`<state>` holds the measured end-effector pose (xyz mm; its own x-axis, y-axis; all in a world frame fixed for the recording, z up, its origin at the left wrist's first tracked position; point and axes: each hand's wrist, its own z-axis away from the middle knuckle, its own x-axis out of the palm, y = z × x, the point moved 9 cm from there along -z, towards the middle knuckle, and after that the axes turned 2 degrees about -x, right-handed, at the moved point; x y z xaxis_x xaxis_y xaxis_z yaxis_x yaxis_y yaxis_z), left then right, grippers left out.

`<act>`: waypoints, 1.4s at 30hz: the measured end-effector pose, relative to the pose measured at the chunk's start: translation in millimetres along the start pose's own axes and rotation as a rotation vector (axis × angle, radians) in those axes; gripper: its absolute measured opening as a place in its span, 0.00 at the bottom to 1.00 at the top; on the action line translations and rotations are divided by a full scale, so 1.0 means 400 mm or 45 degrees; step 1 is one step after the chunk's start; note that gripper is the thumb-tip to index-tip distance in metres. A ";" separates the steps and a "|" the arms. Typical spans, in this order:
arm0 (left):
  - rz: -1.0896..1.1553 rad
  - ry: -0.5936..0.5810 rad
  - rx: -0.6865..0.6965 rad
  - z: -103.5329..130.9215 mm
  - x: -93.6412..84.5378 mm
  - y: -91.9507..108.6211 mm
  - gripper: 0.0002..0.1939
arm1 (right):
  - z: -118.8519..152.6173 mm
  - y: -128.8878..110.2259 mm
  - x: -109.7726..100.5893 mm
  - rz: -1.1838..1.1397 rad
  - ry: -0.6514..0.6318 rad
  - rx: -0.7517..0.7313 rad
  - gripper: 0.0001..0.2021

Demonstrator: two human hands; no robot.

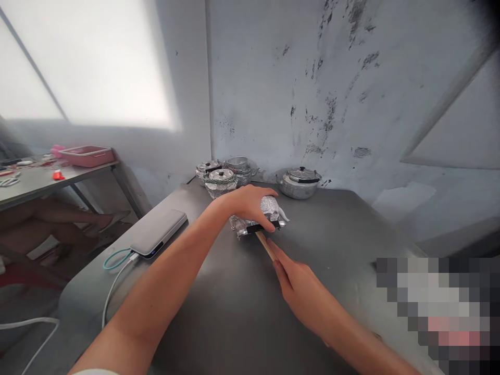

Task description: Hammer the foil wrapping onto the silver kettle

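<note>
My left hand (250,200) is wrapped over a silvery foil-covered object (269,205) at the middle of the grey table (219,312). A black strip (257,228) runs along the object's near edge, and a white curved piece (283,214) sticks out at its right. Much of the object is hidden by the hand. From below right, my right hand (295,278) grips a thin, light wooden stick (265,246) between thumb and fingers. The stick's far end meets the object at the black strip; whether it is fixed there I cannot tell.
Several silvery pots (300,182) stand by the wall at the table's back. A grey power bank (160,233) with cables lies left. On a side table, a pink tray (88,155) sits near scissors (10,181); a person's legs (58,219) show below. The right edge is pixelated.
</note>
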<state>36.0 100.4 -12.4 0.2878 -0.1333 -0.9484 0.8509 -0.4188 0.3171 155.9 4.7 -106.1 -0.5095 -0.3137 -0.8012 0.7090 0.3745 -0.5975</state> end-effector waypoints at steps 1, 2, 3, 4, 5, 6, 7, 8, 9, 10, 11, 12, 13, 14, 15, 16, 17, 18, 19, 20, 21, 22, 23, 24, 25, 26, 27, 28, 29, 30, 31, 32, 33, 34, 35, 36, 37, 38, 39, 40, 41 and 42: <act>0.007 -0.004 -0.005 0.000 0.001 -0.001 0.52 | 0.000 0.001 0.003 0.005 -0.013 0.009 0.27; 0.013 -0.006 -0.007 0.000 0.001 -0.002 0.52 | -0.001 0.002 0.006 0.015 -0.022 0.016 0.27; 0.018 -0.007 -0.009 0.000 0.001 -0.004 0.52 | -0.001 0.002 0.007 0.028 -0.026 0.019 0.28; 0.024 -0.005 -0.011 0.000 0.000 -0.005 0.52 | -0.001 0.002 0.005 0.040 -0.020 0.019 0.28; 0.027 -0.004 -0.010 0.000 -0.001 -0.006 0.52 | -0.002 0.001 0.001 0.048 0.000 0.016 0.28; 0.027 0.001 -0.006 0.000 -0.003 -0.006 0.52 | -0.002 -0.001 -0.005 0.053 0.027 0.006 0.28; 0.026 0.002 -0.002 0.000 -0.004 -0.007 0.52 | -0.002 -0.004 -0.011 0.061 0.048 -0.001 0.28; 0.026 0.001 -0.001 0.000 -0.004 -0.008 0.52 | -0.003 -0.006 -0.015 0.071 0.053 -0.007 0.28; 0.027 -0.002 -0.003 0.000 -0.004 -0.009 0.52 | -0.004 -0.008 -0.018 0.082 0.047 -0.011 0.28; 0.029 -0.002 -0.005 0.000 -0.004 -0.010 0.52 | -0.005 -0.011 -0.021 0.094 0.038 -0.014 0.28; 0.028 -0.003 -0.007 -0.001 -0.003 -0.011 0.52 | -0.006 -0.014 -0.023 0.105 0.029 -0.018 0.28; 0.024 -0.004 -0.005 -0.002 -0.003 -0.012 0.52 | -0.007 -0.018 -0.027 0.110 0.032 -0.021 0.28; 0.016 -0.002 0.003 -0.002 -0.002 -0.011 0.52 | -0.007 -0.020 -0.032 0.112 0.050 -0.024 0.28; 0.006 0.005 0.014 -0.003 -0.003 -0.009 0.53 | -0.007 -0.022 -0.037 0.110 0.073 -0.025 0.29; -0.001 0.006 0.023 -0.003 -0.003 -0.007 0.53 | -0.006 -0.021 -0.040 0.106 0.090 -0.017 0.29; -0.001 0.002 0.024 -0.003 -0.003 -0.006 0.53 | -0.005 -0.017 -0.039 0.100 0.095 -0.005 0.29; 0.006 -0.004 0.018 -0.003 -0.002 -0.006 0.52 | -0.004 -0.013 -0.036 0.091 0.093 0.007 0.29; 0.018 -0.009 0.005 -0.002 -0.003 -0.007 0.52 | -0.004 -0.008 -0.032 0.084 0.087 0.017 0.29; 0.031 -0.020 -0.014 0.000 -0.002 -0.008 0.52 | -0.003 -0.003 -0.027 0.077 0.075 0.024 0.28; 0.043 -0.034 -0.033 0.001 -0.001 -0.009 0.52 | -0.003 0.001 -0.021 0.073 0.060 0.029 0.28; 0.051 -0.045 -0.047 0.003 -0.001 -0.009 0.52 | -0.003 0.005 -0.015 0.073 0.044 0.031 0.28; 0.054 -0.051 -0.057 0.004 -0.001 -0.009 0.52 | -0.004 0.007 -0.011 0.075 0.032 0.034 0.28; 0.053 -0.053 -0.064 0.005 -0.001 -0.009 0.53 | -0.004 0.009 -0.008 0.075 0.019 0.037 0.29; 0.050 -0.051 -0.066 0.005 -0.002 -0.008 0.53 | -0.005 0.009 -0.006 0.076 0.012 0.040 0.29; 0.045 -0.044 -0.064 0.005 -0.003 -0.008 0.53 | -0.005 0.009 -0.005 0.077 0.009 0.041 0.29; 0.041 -0.035 -0.058 0.005 -0.004 -0.007 0.53 | -0.005 0.007 -0.005 0.079 0.011 0.040 0.29; 0.038 -0.027 -0.050 0.004 -0.005 -0.007 0.52 | -0.005 0.006 -0.006 0.082 0.013 0.038 0.29; 0.036 -0.023 -0.041 0.004 -0.005 -0.007 0.52 | -0.005 0.004 -0.006 0.085 0.015 0.036 0.29; 0.035 -0.021 -0.031 0.003 -0.004 -0.007 0.52 | -0.005 0.003 -0.005 0.089 0.013 0.034 0.29; 0.034 -0.021 -0.023 0.002 -0.003 -0.008 0.52 | -0.004 0.002 -0.004 0.095 0.008 0.035 0.29; 0.033 -0.020 -0.019 0.001 -0.003 -0.008 0.52 | -0.004 0.002 -0.002 0.099 0.004 0.035 0.29; 0.033 -0.021 -0.016 0.000 -0.003 -0.009 0.52 | -0.003 0.001 -0.001 0.104 0.003 0.035 0.29; 0.031 -0.022 -0.013 0.000 -0.003 -0.009 0.52 | -0.003 0.000 -0.002 0.109 0.011 0.031 0.29; 0.029 -0.023 -0.009 0.000 -0.003 -0.009 0.52 | -0.003 -0.002 -0.005 0.111 0.028 0.022 0.29; 0.025 -0.023 -0.004 0.000 -0.003 -0.008 0.53 | -0.003 -0.006 -0.009 0.114 0.049 0.012 0.29; 0.022 -0.023 0.000 0.000 -0.004 -0.007 0.53 | -0.003 -0.009 -0.012 0.119 0.060 0.002 0.29; 0.018 -0.022 0.001 0.001 -0.004 -0.006 0.53 | -0.004 -0.012 -0.013 0.126 0.058 -0.004 0.29; 0.015 -0.018 0.003 0.001 -0.005 -0.004 0.53 | -0.004 -0.015 -0.012 0.135 0.046 -0.003 0.29; 0.012 -0.013 0.003 0.001 -0.006 -0.003 0.53 | -0.005 -0.017 -0.012 0.145 0.034 0.001 0.29; 0.009 -0.012 0.004 0.002 -0.006 -0.003 0.53 | -0.005 -0.018 -0.012 0.155 0.025 0.008 0.29; 0.008 -0.011 0.005 0.002 -0.006 -0.002 0.53 | -0.005 -0.019 -0.014 0.162 0.026 0.016 0.29; 0.010 -0.015 0.005 0.002 -0.005 -0.002 0.53 | -0.005 -0.020 -0.017 0.167 0.035 0.024 0.29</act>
<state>34.3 100.4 -10.6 0.2889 -0.1471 -0.9460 0.8471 -0.4210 0.3242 152.8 5.4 -96.0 -0.4252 -0.2389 -0.8730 0.7793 0.3939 -0.4874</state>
